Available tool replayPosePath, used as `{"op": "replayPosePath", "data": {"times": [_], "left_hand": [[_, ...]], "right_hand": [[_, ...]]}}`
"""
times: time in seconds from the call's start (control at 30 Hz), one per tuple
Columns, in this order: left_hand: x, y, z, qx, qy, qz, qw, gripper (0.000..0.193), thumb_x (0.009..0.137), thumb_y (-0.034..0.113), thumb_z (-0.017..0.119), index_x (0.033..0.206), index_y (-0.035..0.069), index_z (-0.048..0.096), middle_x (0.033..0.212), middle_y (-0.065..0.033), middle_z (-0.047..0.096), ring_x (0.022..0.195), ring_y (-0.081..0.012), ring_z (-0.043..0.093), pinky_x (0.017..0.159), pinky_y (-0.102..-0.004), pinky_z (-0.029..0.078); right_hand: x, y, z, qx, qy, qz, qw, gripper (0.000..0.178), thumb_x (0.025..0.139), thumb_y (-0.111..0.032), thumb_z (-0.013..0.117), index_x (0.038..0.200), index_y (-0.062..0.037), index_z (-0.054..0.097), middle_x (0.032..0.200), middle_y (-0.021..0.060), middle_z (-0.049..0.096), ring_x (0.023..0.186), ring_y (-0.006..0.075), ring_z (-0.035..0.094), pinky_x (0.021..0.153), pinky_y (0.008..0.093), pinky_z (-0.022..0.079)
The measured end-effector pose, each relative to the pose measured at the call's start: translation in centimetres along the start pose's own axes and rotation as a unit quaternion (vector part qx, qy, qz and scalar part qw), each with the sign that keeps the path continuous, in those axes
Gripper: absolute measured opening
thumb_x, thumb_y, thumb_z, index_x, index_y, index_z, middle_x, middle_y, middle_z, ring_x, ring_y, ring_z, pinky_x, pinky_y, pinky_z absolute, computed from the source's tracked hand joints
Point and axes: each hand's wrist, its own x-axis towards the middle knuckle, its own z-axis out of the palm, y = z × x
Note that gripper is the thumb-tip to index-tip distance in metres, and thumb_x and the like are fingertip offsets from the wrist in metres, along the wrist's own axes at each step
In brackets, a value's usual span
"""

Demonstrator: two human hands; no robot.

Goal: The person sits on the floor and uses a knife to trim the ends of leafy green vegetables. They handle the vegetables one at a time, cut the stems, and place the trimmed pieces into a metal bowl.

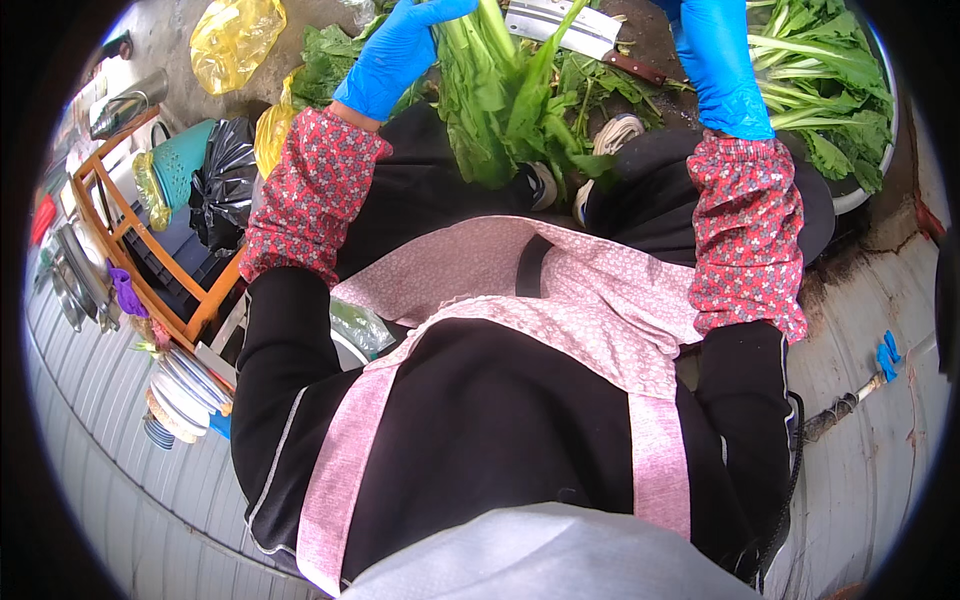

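Observation:
My left hand, in a blue glove, is closed at the stem end of a bunch of leafy greens. The leaves hang down between my knees. Also gloved in blue, my right hand is raised at the upper edge, and its fingers run out of the picture. Between the hands lies a cleaver with a broad metal blade and a brown handle. Loose leaves and trimmings lie below it on the ground, near my shoes.
To the right, a white basin holds more greens. Other leaves lie beyond my left forearm. A yellow plastic bag, a black bag, a teal basket and an orange wooden frame stand left.

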Motion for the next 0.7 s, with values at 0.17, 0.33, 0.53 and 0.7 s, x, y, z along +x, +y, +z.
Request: {"op": "replayPosePath", "data": {"times": [0.17,0.33,0.53,0.7], "left_hand": [[0.4,-0.7,-2.3,0.021,0.041,-0.001,0.999,0.037,0.091,0.001,0.066,0.128,0.007,0.063,0.11,-0.0043,0.07,0.097,-0.0183,0.07,0.085,-0.0331,0.059],[-0.2,1.0,-2.0,0.039,0.034,0.004,0.999,0.048,0.088,0.003,0.065,0.136,0.006,0.058,0.116,-0.0059,0.069,0.102,-0.0198,0.069,0.09,-0.0343,0.058],[0.0,0.3,2.4,0.07,-0.082,0.073,0.992,0.064,0.086,0.011,0.067,0.145,0.0,0.049,0.133,-0.0095,0.063,0.121,-0.0214,0.062,0.104,-0.0358,0.051],[-0.3,-0.6,2.6,0.006,-0.077,-0.022,0.997,0.06,0.086,0.01,0.068,0.142,0.004,0.049,0.124,-0.0073,0.063,0.112,-0.02,0.064,0.098,-0.0341,0.053]], "right_hand": [[1.7,-0.8,-5.0,0.236,0.024,-0.078,0.968,0.005,0.096,-0.011,0.067,0.095,-0.0055,0.068,0.08,0.0022,0.066,0.075,0.0157,0.064,0.071,0.0291,0.053],[1.4,-1.1,-6.1,0.196,0.018,-0.032,0.98,0.008,0.1,-0.015,0.064,0.1,-0.0077,0.067,0.089,0.004,0.072,0.093,0.0203,0.073,0.082,0.0317,0.06],[1.9,5.0,0.7,0.088,-0.021,0.071,0.993,0.009,0.094,-0.007,0.068,0.101,-0.0022,0.07,0.087,0.0021,0.069,0.074,0.0119,0.066,0.072,0.0256,0.056],[0.8,5.8,3.4,-0.1,-0.055,-0.054,0.992,0.009,0.09,0.0,0.072,0.099,-0.0002,0.073,0.084,0.0013,0.07,0.077,0.0078,0.065,0.07,0.023,0.053]]}}
